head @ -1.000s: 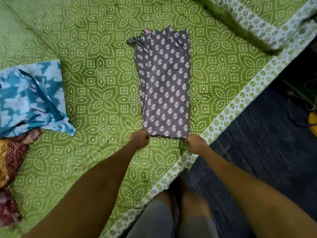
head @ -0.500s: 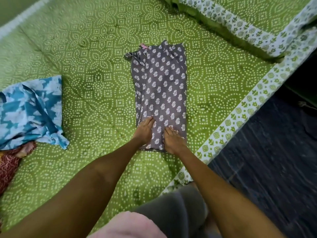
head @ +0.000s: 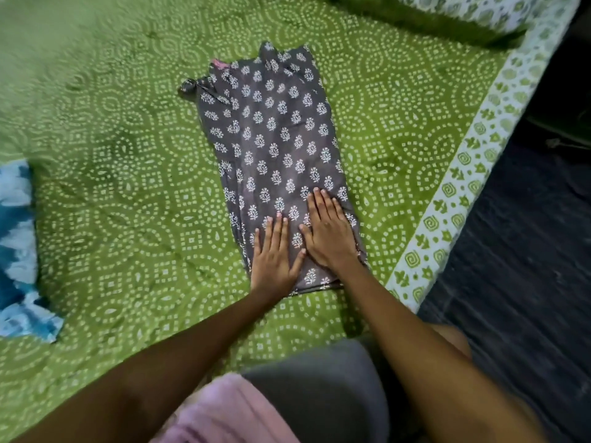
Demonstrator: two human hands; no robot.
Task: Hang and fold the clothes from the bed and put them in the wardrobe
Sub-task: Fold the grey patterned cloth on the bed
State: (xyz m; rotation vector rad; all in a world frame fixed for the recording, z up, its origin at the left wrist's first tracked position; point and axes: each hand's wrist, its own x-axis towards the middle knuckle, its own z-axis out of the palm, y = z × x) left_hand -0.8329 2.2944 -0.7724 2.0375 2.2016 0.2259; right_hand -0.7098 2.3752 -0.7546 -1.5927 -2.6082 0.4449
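Note:
A grey garment with a white leaf print [head: 275, 139] lies folded into a long strip on the green bed cover [head: 128, 187]. Its knotted tie sticks out at the far left corner. My left hand [head: 275, 254] lies flat on the near end of the strip, fingers straight. Beside it my right hand [head: 329, 231] presses flat on the same end, a little farther up. Neither hand grips the cloth.
A blue and white garment [head: 16, 247] lies crumpled at the left edge of the bed. The bed's white patterned border [head: 447, 219] runs diagonally on the right, with dark floor [head: 527, 282] beyond. A pillow in matching cover [head: 463, 11] sits at the far right.
A second ago both hands pinched the near corners of the grey garment. They have let go, laid flat on it and slid up along the cloth. The camera has moved closer.

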